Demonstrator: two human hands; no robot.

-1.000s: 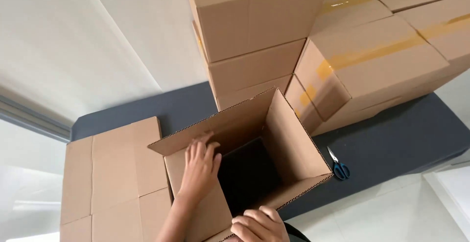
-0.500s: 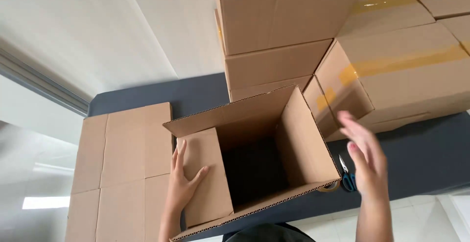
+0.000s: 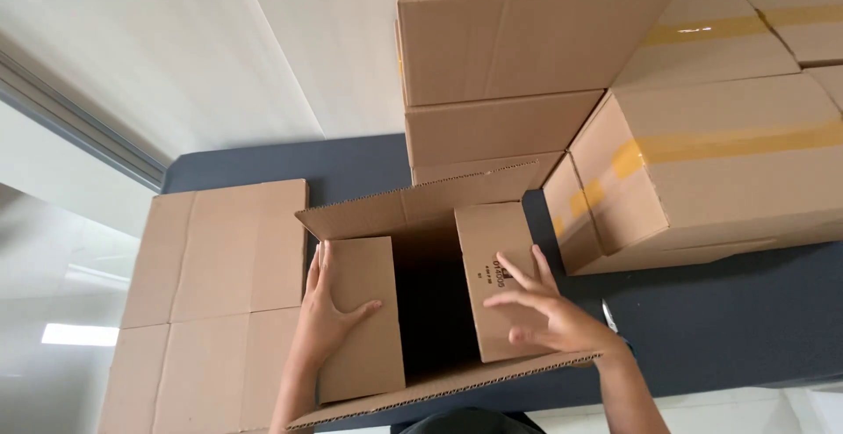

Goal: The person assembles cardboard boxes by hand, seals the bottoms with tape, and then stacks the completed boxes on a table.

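A dark table (image 3: 729, 329) runs across the view and carries everything here, with a pale floor beyond it. The biggest things on it are the sealed cardboard boxes: a stack of plain boxes (image 3: 527, 39) rises at the far middle, and just to its right a group of boxes closed with yellowish tape (image 3: 729, 162) leans in, its near corner close to the open box. To the left lies a flattened box (image 3: 211, 294), spread out flat with its creases showing, its right edge just beside the open box. In the near middle stands the open box (image 3: 430, 294), its mouth facing up and its dark inside showing between two short flaps; the far long flap stands up toward the stack and the near long flap lies out toward the person. The left flap (image 3: 360, 320) and the right flap (image 3: 500, 276) are both folded in over the opening, a dark gap left between them. The left hand (image 3: 325, 311) lies flat on the left flap, fingers together and stretched, thumb spread to the right, pressing rather than gripping. The right hand (image 3: 544, 311) rests on the right flap with fingers spread wide and slightly bent, closed around nothing. Just behind the right wrist, a small part of a pair of scissors (image 3: 609, 315) shows on the table, mostly hidden by the arm.
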